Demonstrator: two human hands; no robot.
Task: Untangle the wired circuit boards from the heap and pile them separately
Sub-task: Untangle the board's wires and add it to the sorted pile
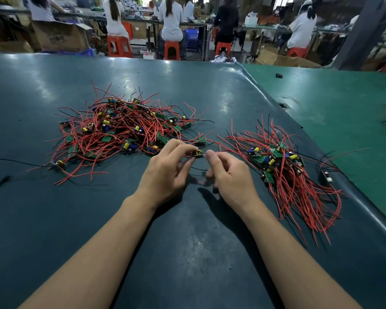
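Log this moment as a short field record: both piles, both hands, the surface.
tangled heap: left of the hands, red-wired boards knotted together
sorted pile: right of the hands, wires lying roughly parallel
left hand: pinches a small circuit board
right hand: fingers curled, apparently on that board's thin wire
surface: dark green table mat

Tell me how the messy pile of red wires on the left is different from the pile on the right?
The left tangled heap of red-wired green circuit boards sprawls wide, its wires pointing every way. The right sorted pile of red-wired green circuit boards looks narrower, its wires mostly trailing toward the person. Both lie on the dark teal table mat.
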